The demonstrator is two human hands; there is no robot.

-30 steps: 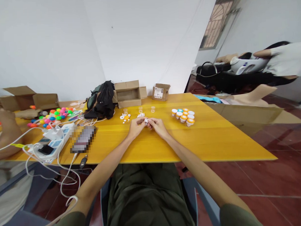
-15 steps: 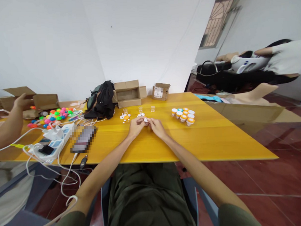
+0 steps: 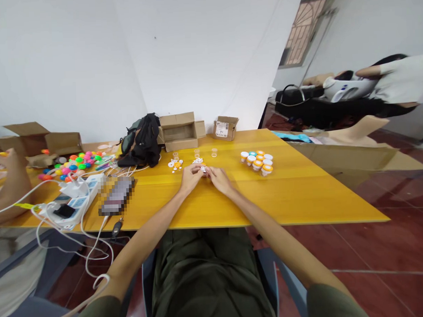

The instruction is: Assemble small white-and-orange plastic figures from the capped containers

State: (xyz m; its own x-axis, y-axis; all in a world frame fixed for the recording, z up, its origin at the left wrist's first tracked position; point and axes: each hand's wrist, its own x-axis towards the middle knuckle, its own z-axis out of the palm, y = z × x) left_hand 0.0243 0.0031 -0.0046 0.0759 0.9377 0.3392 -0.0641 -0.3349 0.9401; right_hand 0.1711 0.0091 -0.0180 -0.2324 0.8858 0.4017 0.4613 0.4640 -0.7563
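Observation:
Over the middle of the yellow table, my left hand and my right hand meet with their fingertips closed on a small white disc with dark holes. Fingers cover part of the disc. Just beyond lie more white perforated discs. To the left is a loose group of white and orange round pieces. Three small clear cups stand in a row behind: a left cup, a middle cup and a right cup. Several capped jars with white, orange and teal lids cluster on the right.
Left of me are a power strip with tangled white cables, a phone and colourful balls. A black backpack, an open carton and a smaller box line the wall. Another person's arm reaches in at far left.
My hands stay in place, and the disc between my fingertips has turned slightly. At far left, the other person's hand has drawn back from the open carton, an orange thing at its fingers.

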